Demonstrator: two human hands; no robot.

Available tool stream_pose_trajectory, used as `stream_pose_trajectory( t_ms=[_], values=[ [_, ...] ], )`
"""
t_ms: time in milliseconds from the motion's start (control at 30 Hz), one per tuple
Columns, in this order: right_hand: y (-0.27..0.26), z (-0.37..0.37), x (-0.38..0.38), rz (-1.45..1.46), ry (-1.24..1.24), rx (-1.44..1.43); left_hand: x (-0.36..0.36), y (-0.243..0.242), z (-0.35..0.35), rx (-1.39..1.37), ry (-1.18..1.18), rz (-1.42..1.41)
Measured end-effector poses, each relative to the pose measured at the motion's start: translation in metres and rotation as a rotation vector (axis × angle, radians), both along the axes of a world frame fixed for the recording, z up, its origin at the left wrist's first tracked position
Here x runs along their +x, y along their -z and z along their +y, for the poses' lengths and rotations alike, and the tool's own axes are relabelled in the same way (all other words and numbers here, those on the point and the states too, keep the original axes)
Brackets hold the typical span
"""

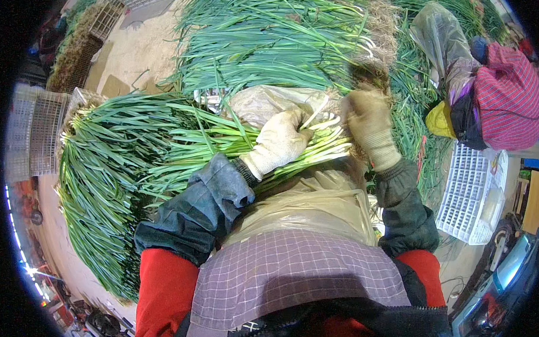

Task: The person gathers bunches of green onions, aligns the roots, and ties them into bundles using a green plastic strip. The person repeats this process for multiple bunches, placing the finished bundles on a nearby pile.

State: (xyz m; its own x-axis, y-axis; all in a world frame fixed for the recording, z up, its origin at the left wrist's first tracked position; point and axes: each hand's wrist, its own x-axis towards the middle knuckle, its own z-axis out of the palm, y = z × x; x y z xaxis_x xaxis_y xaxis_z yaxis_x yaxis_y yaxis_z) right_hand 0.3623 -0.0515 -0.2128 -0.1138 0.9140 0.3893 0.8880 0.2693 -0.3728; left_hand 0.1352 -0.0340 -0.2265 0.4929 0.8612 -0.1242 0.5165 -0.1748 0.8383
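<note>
My left hand [281,142], in a pale knit work glove, is closed around a bunch of long-leaved green allium stalks [315,143] across my lap. Their white stem ends and fibrous roots point right, while the leaves trail left. One white stem stands up out of the bunch by the thumb. At the root ends is my right hand [371,123], in a dirtier glove and blurred; its fingers are curled, and whatever they may hold is hidden. Translucent plastic sheeting [308,205] covers my lap beneath the bunch.
A large heap of the same stalks [273,48] lies ahead, roots to the right. Stacked bundles [104,180] curve along my left side. White plastic crates [466,193] [37,133] stand at both sides. A person in a striped pink garment [508,96] is at the right, and a blue vehicle [492,292] below.
</note>
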Motion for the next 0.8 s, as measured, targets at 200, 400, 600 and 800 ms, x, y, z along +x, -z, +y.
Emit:
stream_pose_trajectory(
  t_ms=[200, 400, 600, 800],
  values=[
    [0.000, -0.009, 0.092, -0.125, 0.518, 0.197, -0.003, 0.014, 0.007, 0.108, -0.062, -0.117],
    [-0.049, -0.024, 0.005, 0.120, 0.044, 0.266, -0.002, 0.000, 0.003, 0.146, -0.147, -0.006],
    [-0.025, -0.021, -0.035, -0.235, -0.225, -0.063, -0.004, 0.001, 0.002, 0.111, -0.224, -0.142],
    [-0.013, -0.003, -0.031, -0.357, -0.250, -0.018, -0.012, -0.006, 0.010, 0.004, 0.030, 0.101]
  ],
)
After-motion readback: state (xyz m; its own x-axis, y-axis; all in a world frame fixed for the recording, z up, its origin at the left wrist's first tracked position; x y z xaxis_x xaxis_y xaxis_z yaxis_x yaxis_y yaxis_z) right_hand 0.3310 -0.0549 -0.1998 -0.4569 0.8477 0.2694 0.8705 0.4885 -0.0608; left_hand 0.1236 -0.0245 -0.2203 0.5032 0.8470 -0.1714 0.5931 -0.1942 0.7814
